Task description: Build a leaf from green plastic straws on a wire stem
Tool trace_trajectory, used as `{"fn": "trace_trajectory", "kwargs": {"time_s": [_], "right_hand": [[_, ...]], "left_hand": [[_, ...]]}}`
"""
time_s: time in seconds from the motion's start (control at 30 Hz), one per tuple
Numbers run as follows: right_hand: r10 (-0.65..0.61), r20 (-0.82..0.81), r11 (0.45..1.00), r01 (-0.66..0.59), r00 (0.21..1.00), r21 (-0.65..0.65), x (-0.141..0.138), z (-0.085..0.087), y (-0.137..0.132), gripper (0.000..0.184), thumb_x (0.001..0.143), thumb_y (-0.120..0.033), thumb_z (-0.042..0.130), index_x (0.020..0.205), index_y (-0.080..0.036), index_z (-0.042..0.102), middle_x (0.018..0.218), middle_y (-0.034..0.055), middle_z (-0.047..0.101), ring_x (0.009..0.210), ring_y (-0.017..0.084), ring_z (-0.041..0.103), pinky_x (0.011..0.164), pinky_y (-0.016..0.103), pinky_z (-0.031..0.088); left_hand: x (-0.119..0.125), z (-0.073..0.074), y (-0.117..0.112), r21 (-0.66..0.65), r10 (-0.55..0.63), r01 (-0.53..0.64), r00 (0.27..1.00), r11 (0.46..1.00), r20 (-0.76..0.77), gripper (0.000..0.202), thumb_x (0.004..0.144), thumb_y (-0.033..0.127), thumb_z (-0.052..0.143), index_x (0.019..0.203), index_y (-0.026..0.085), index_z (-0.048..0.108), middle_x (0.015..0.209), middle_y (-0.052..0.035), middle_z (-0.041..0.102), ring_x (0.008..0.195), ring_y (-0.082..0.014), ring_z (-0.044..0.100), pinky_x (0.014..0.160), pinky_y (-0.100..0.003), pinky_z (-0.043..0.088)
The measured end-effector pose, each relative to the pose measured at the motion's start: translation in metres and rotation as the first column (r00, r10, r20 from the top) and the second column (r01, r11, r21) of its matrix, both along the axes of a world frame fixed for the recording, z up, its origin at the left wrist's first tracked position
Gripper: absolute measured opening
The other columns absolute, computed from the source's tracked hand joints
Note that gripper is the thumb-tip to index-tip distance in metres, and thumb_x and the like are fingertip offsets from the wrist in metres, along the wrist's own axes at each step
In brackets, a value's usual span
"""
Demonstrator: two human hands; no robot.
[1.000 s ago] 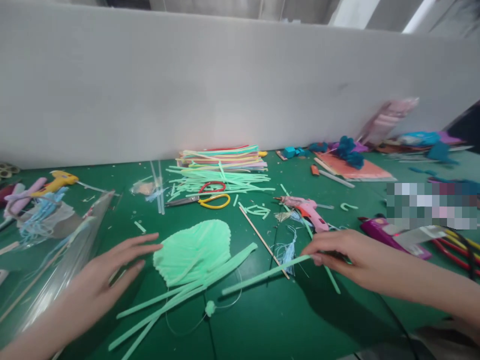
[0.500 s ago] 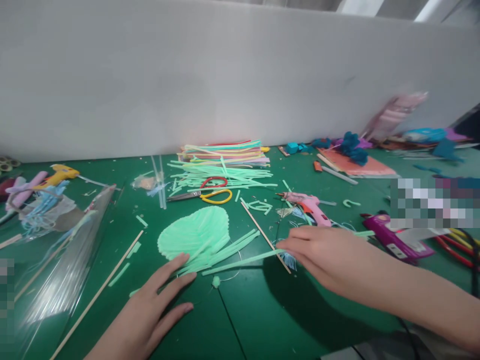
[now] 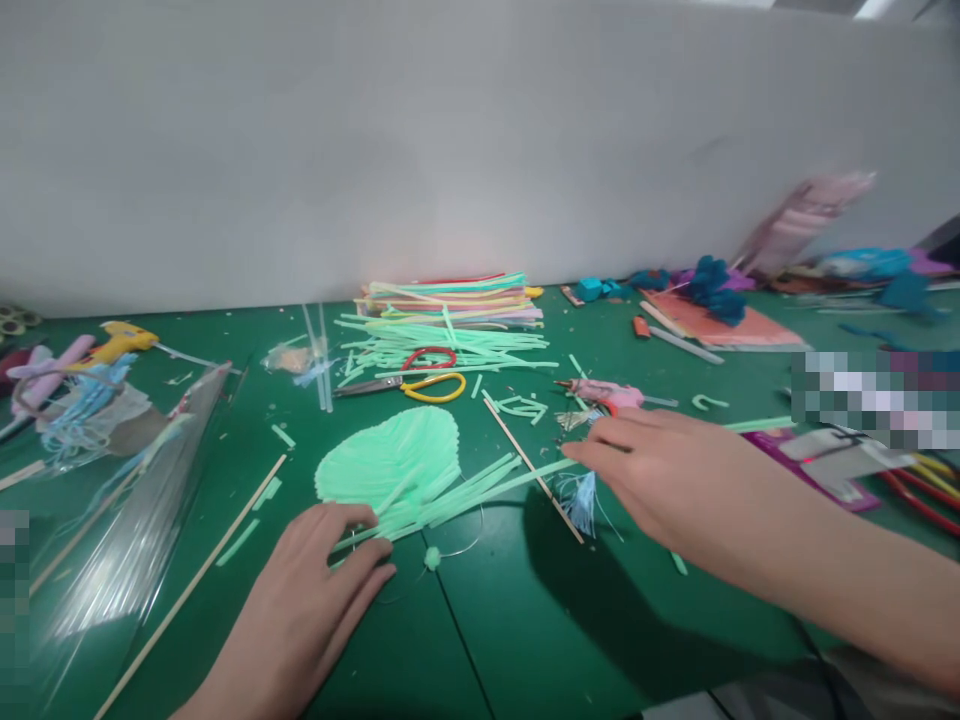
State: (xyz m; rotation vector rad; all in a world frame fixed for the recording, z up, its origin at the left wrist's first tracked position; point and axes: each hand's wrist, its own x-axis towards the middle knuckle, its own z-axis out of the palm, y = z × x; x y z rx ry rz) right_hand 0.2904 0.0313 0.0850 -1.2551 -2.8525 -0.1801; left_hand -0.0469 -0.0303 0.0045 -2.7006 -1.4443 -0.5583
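Note:
A leaf-shaped piece of mint-green pipe cleaners (image 3: 397, 450) lies flat on the table, with several loose green pipe cleaners (image 3: 465, 490) fanned out at its lower right. My left hand (image 3: 322, 580) is closed at the near ends of these strips, its fingertips drawn together over them. Between the fingers of my right hand (image 3: 637, 460) is one long green pipe cleaner (image 3: 536, 476), slanting down toward the left hand; a green length also shows beyond the wrist. A small green pompom (image 3: 432, 559) on a thin wire loop sits just right of my left fingertips.
Scissors (image 3: 433, 388) with red and yellow handles lie before a stack of coloured pipe cleaners (image 3: 450, 300). A pink glue gun (image 3: 607, 393) is behind my right hand, a purple one (image 3: 855, 495) farther right. Wooden sticks (image 3: 517, 450), a blue tassel (image 3: 581, 505) and clear plastic sleeves (image 3: 135, 540) lie around.
My right hand has moved up slightly, lifting its pipe cleaner's end nearer the other strips. My left fingers have closed together at the strip ends; the thumb was apart before.

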Motion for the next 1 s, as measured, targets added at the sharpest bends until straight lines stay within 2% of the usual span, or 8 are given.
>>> {"fn": "trace_trajectory", "kwargs": {"time_s": [0.1,0.17,0.27,0.4,0.53,0.7,0.87,1.0], "right_hand": [[0.042,0.147,0.999,-0.041,0.988,-0.008,-0.016,-0.001,-0.006,0.035,0.070,0.000,0.055,0.096,-0.019,0.070,0.082,0.0098,0.067,0.076,0.028,0.062,0.069,0.039,0.044],[0.057,0.163,0.998,-0.051,0.985,-0.039,-0.024,-0.008,-0.002,0.036,0.070,0.001,0.059,0.098,-0.019,0.069,0.081,0.0078,0.067,0.076,0.026,0.062,0.068,0.036,0.043],[0.081,0.135,0.995,-0.073,0.988,-0.066,-0.028,-0.020,0.012,0.033,0.070,0.003,0.062,0.095,-0.019,0.069,0.082,0.0060,0.067,0.078,0.024,0.062,0.068,0.033,0.042],[0.084,0.051,0.995,-0.081,0.995,-0.060,-0.022,-0.031,0.027,0.031,0.077,0.004,0.060,0.095,-0.020,0.070,0.086,0.0053,0.068,0.082,0.021,0.062,0.072,0.031,0.041],[0.089,0.030,0.993,-0.086,0.996,-0.080,-0.020,-0.032,0.026,0.029,0.082,-0.001,0.060,0.098,-0.022,0.071,0.086,0.0046,0.067,0.080,0.020,0.063,0.068,0.029,0.041],[0.093,0.003,0.978,-0.091,0.996,-0.186,-0.030,-0.029,0.018,0.022,0.087,-0.007,0.058,0.099,-0.020,0.070,0.081,0.0042,0.066,0.071,0.017,0.064,0.059,0.025,0.040],[-0.015,-0.106,0.949,-0.019,0.994,-0.314,-0.024,-0.025,0.022,0.024,0.092,-0.021,0.057,0.113,-0.021,0.068,0.092,0.0068,0.072,0.078,0.020,0.068,0.062,0.026,0.045],[-0.153,-0.160,0.870,0.056,0.975,-0.490,-0.008,-0.018,0.028,0.030,0.089,-0.030,0.059,0.117,-0.025,0.067,0.093,0.0045,0.074,0.074,0.021,0.069,0.060,0.028,0.046]], "left_hand": [[0.001,0.002,0.001,-0.026,0.020,-0.021,1.000,0.999,-0.005,0.014,0.092,0.032,0.055,0.096,0.024,0.066,0.092,-0.0065,0.060,0.085,-0.0240,0.058,0.074,-0.040,0.049],[0.002,0.000,0.000,-0.053,0.020,-0.021,1.000,0.998,-0.009,0.014,0.092,0.032,0.055,0.096,0.024,0.066,0.090,-0.0054,0.060,0.082,-0.0232,0.057,0.073,-0.039,0.047],[0.003,-0.005,0.000,-0.077,0.049,-0.049,0.999,0.996,-0.009,0.017,0.094,0.032,0.052,0.099,0.025,0.066,0.092,-0.0053,0.061,0.083,-0.0234,0.056,0.075,-0.039,0.046],[0.006,-0.010,-0.001,-0.031,0.123,-0.123,0.992,0.992,-0.005,0.022,0.095,0.035,0.050,0.101,0.022,0.066,0.094,-0.0076,0.060,0.086,-0.0256,0.057,0.076,-0.041,0.045],[0.010,-0.011,-0.001,-0.055,0.122,-0.123,0.992,0.991,-0.010,0.021,0.096,0.032,0.048,0.098,0.021,0.065,0.092,-0.0071,0.060,0.083,-0.0250,0.057,0.073,-0.040,0.045],[0.011,-0.006,0.001,-0.097,0.109,-0.111,0.994,0.989,-0.020,0.021,0.097,0.026,0.042,0.088,0.021,0.060,0.087,-0.0055,0.060,0.078,-0.0238,0.057,0.071,-0.039,0.045],[-0.007,0.002,-0.002,-0.085,0.178,-0.174,0.983,0.981,0.045,0.025,0.097,0.033,0.038,0.086,0.023,0.057,0.083,-0.0052,0.060,0.074,-0.0235,0.057,0.068,-0.037,0.047],[-0.031,0.007,-0.009,-0.164,0.257,-0.244,0.964,0.956,0.062,0.027,0.097,0.036,0.035,0.083,0.023,0.054,0.076,-0.0031,0.061,0.067,-0.0207,0.060,0.062,-0.031,0.050]]}}
